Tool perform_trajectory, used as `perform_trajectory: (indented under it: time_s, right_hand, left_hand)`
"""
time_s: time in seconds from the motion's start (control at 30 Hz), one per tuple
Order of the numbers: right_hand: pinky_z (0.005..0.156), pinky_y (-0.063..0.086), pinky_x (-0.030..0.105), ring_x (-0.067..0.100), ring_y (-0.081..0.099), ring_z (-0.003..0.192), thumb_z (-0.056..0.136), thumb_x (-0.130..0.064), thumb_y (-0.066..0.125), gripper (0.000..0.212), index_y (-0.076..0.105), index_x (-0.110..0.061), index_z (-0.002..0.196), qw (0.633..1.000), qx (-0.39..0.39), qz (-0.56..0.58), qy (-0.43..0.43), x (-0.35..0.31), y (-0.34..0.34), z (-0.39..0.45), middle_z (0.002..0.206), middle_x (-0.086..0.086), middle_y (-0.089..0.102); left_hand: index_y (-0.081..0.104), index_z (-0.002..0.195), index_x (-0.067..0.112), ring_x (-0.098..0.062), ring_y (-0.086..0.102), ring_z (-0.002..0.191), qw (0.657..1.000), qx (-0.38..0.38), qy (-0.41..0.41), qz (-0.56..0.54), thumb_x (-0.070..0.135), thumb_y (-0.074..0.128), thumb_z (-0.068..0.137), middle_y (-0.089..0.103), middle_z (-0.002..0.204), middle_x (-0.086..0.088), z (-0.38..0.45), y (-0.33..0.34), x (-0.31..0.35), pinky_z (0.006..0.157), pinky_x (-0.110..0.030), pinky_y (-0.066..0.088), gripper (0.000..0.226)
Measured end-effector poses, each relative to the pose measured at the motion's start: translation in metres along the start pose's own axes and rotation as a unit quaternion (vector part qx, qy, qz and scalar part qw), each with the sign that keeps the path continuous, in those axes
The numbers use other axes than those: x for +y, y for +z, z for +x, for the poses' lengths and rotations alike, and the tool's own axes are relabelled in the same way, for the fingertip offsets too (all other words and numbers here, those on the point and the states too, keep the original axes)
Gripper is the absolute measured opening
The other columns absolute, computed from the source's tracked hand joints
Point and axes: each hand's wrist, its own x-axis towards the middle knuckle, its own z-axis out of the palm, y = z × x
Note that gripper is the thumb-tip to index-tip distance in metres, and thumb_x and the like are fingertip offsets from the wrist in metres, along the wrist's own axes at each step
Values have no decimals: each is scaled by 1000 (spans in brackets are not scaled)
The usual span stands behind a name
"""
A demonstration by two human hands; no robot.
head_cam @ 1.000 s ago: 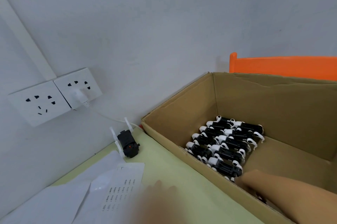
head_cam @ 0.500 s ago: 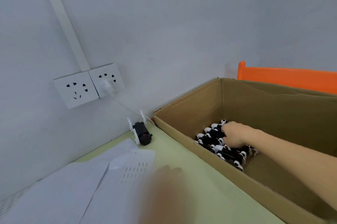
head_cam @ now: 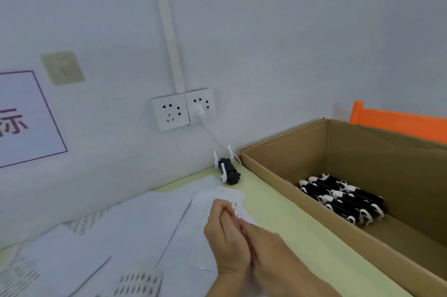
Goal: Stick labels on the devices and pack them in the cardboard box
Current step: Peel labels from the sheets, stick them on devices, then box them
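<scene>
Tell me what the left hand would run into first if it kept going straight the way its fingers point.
The left hand points up-table over the label sheet. Going on, it would likely first meet the black-and-white device by the wall, though depth is hard to judge.

We use one head-worn view. It faces forward and down, close above the cardboard box (head_cam: 285, 175).

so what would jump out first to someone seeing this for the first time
Probably the big open cardboard box at right, with black-and-white devices packed in rows on its floor. Next, both hands, left hand and right hand, meet over the label sheet at bottom centre. One device sits alone by the wall.
</scene>
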Motion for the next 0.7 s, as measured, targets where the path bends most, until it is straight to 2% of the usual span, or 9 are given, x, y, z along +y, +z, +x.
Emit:
perform_trajectory:
  time_s: [0.07, 0.13, 0.23, 0.3, 0.37, 0.47, 0.6, 0.67, 0.7]
  right_hand:
    - [98, 35, 27, -4, 42, 118, 104, -34, 34, 38, 40, -46, 139, 999, -10, -34, 6, 0, 16, 0, 129, -28, 49]
    - [108, 23, 27, -1, 19, 145, 103, -43, 30, 43, 32, -48, 146, 992, -22, -121, 11, 2, 25, -3, 156, -26, 27]
    - [112, 15, 26, -2, 7, 150, 101, -50, 32, 49, 26, -49, 150, 985, -42, -162, 42, -1, 29, -4, 162, -24, 12]
    - [114, 16, 27, -2, 10, 149, 102, -48, 33, 48, 29, -47, 150, 983, -46, -166, 60, -4, 27, -3, 161, -24, 15]
    - [112, 20, 28, -2, 18, 145, 102, -42, 34, 44, 33, -44, 146, 983, -35, -170, 67, -9, 26, 0, 156, -25, 23]
    - [103, 30, 28, -1, 36, 131, 101, -33, 33, 34, 38, -42, 133, 980, -17, -185, 73, -18, 26, 4, 139, -25, 37]
    - [87, 36, 29, 6, 45, 107, 101, -36, 28, 19, 46, -38, 106, 959, 9, -257, 119, -30, 30, 13, 117, -17, 48]
    - [84, 37, 30, 11, 41, 101, 101, -42, 25, 27, 51, -36, 98, 948, 20, -281, 145, -41, 34, 23, 115, -17, 49]
    - [86, 39, 30, 12, 39, 102, 101, -44, 25, 29, 53, -37, 98, 946, 23, -282, 158, -49, 36, 28, 119, -16, 48]
  left_hand:
    - [45, 66, 17, -23, 34, 52, 997, -9, 59, 45, 9, 33, 82, 38, 55, 2, 4, -9, 4, 50, -42, 30, 21]
    - [47, 70, 20, -12, 40, 57, 989, -48, 105, 97, 6, 35, 82, 44, 60, 8, 13, -26, 10, 53, -31, 34, 22]
    - [54, 81, 25, -9, 51, 72, 951, -151, 142, 228, 10, 40, 84, 54, 74, 14, 31, -65, 21, 62, -16, 35, 21]
    - [58, 96, 30, -3, 52, 91, 904, -202, 139, 350, 18, 42, 90, 57, 92, 18, 47, -103, 23, 71, -12, 37, 21]
    - [56, 113, 37, 5, 44, 106, 861, -222, 110, 443, 23, 45, 98, 53, 113, 23, 60, -149, 25, 81, -8, 35, 23]
    - [53, 128, 38, 1, 38, 122, 830, -201, 45, 518, 27, 46, 102, 44, 136, 21, 64, -225, 32, 99, -17, 36, 29]
    - [43, 139, 39, -7, 34, 138, 788, -162, 5, 595, 33, 43, 102, 35, 150, 15, 44, -306, 46, 110, -24, 34, 37]
    - [39, 145, 36, -9, 28, 145, 741, -177, 14, 648, 38, 43, 102, 32, 155, 11, 32, -335, 53, 112, -24, 32, 43]
    - [46, 143, 33, -7, 33, 143, 716, -192, 29, 670, 41, 51, 99, 38, 153, 8, 26, -347, 57, 108, -23, 37, 45]
